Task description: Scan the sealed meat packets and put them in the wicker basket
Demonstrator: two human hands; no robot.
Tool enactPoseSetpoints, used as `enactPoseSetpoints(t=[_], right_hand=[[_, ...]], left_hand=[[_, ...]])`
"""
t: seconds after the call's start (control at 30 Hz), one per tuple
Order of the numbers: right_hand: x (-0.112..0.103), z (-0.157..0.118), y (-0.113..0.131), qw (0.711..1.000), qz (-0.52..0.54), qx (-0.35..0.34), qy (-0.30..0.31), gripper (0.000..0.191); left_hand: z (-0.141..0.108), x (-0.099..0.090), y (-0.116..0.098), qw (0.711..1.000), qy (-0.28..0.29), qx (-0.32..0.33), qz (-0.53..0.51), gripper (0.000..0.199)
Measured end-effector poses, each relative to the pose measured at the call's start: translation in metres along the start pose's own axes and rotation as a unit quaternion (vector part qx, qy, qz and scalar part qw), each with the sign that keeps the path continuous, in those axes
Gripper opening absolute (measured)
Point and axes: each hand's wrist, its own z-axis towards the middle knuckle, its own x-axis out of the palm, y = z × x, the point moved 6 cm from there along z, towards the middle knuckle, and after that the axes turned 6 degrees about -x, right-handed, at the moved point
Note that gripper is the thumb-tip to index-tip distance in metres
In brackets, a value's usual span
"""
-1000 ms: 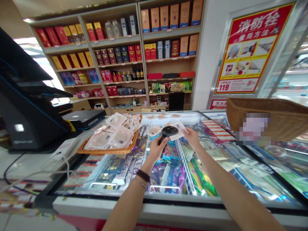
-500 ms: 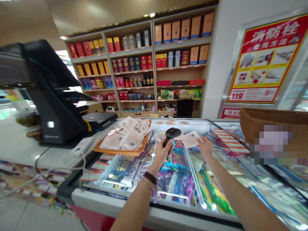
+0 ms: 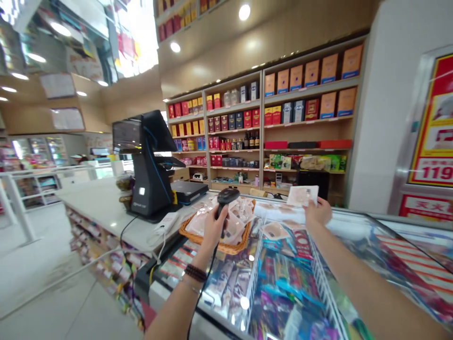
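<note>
My left hand (image 3: 214, 225) is wrapped round the handle of a black handheld scanner (image 3: 228, 195), whose cable hangs down past my wrist. Behind the scanner, an orange wicker basket (image 3: 231, 247) full of clear flat packets rests on the glass top of a freezer (image 3: 283, 283). My right hand (image 3: 318, 212) pinches a flat, pale packet (image 3: 302, 195) by its lower right part, raised over the freezer's far edge. Another clear packet (image 3: 274, 230) lies on the glass between my hands.
A black checkout terminal (image 3: 146, 174) stands on the white counter (image 3: 88, 198) at the left, beside a dark flat device (image 3: 191, 190) and a white box (image 3: 168, 223) with a cable. Shelves of boxed goods (image 3: 233, 120) line the back wall.
The view has turned left and up. My right hand has lifted the packet away from the glass, and the scanner in my left hand is now in front of the basket.
</note>
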Motion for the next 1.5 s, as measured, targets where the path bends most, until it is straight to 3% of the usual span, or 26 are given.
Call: enactPoseSetpoints(t=[0.07, 0.2, 0.37, 0.47, 0.57, 0.67, 0.8, 0.97, 1.17, 1.3, 1.5], right_hand=[[0.029, -0.016, 0.024, 0.998, 0.052, 0.029, 0.023, 0.045], [0.100, -0.071, 0.076, 0.961, 0.222, -0.001, 0.167, 0.044], [0.161, -0.163, 0.112, 0.916, 0.231, -0.023, 0.328, 0.030], [0.172, -0.206, 0.123, 0.902, 0.185, -0.085, 0.381, 0.021], [0.171, -0.235, 0.123, 0.896, 0.071, -0.168, 0.406, 0.013], [0.165, -0.252, 0.120, 0.878, -0.022, -0.233, 0.418, 0.018], [0.149, -0.251, 0.116, 0.873, -0.028, -0.308, 0.378, 0.023], [0.117, -0.203, 0.087, 0.895, -0.016, -0.316, 0.313, 0.024], [0.049, -0.113, 0.017, 0.913, -0.117, -0.282, 0.272, 0.032], [0.007, -0.080, -0.027, 0.870, -0.236, -0.280, 0.330, 0.046], [-0.030, -0.078, -0.070, 0.772, -0.349, -0.261, 0.462, 0.050]], left_hand=[[0.005, -0.030, -0.013, 0.999, -0.028, 0.012, 0.016, 0.072], [0.007, -0.081, -0.027, 0.997, -0.074, 0.014, 0.037, 0.070], [-0.001, -0.123, -0.029, 0.992, -0.114, 0.021, 0.056, 0.070], [-0.009, -0.137, -0.025, 0.990, -0.128, 0.017, 0.065, 0.071], [-0.017, -0.146, -0.020, 0.989, -0.129, 0.006, 0.071, 0.071], [-0.025, -0.151, -0.015, 0.988, -0.135, 0.004, 0.078, 0.072], [-0.032, -0.146, -0.006, 0.987, -0.138, -0.014, 0.084, 0.075], [-0.035, -0.110, 0.008, 0.991, -0.100, -0.059, 0.060, 0.076], [-0.032, -0.021, 0.010, 0.999, -0.005, -0.045, -0.015, 0.077], [-0.037, 0.048, 0.016, 0.994, 0.070, -0.052, -0.058, 0.079], [-0.057, 0.134, 0.050, 0.980, 0.158, -0.082, -0.095, 0.077]])
